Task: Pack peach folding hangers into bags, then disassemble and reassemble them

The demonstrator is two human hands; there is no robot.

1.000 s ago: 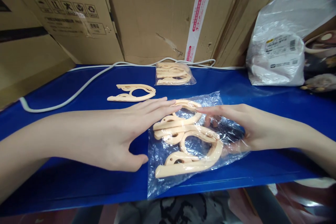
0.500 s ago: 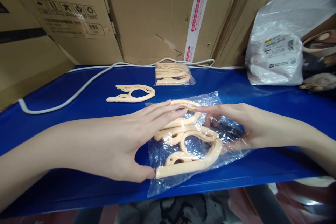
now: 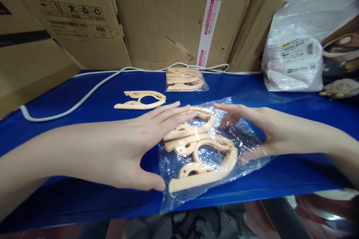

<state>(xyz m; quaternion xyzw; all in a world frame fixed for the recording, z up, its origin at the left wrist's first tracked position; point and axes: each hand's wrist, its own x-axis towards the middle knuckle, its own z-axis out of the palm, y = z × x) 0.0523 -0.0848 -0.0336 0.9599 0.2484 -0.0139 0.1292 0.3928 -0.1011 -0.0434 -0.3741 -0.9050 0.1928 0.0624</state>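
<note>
A clear plastic bag (image 3: 171,160) lies flat near the table's front edge, with cream folding hangers (image 3: 232,157) inside it. My left hand (image 3: 140,149) is open at the bag's left side, fingers stretched over its upper part and thumb beside the lower left hanger end. At the right side my right hand (image 3: 252,130) is open, index finger and thumb apart, the thumb at the film. Its other fingers are curled and partly hidden. Behind my left hand lies a loose folded hanger (image 3: 161,101). Farther back is another bagged bundle of hangers (image 3: 185,80).
A white cable (image 3: 92,99) runs along the back of the blue table (image 3: 92,114). Cardboard boxes (image 3: 168,18) wall off the back and left. A white plastic-wrapped package (image 3: 294,59) stands at the back right, beside a dark, partly visible item (image 3: 342,59).
My right index finger has lifted off the hangers and drawn back. My left fingers have risen slightly. The bag has shifted a little toward me.
</note>
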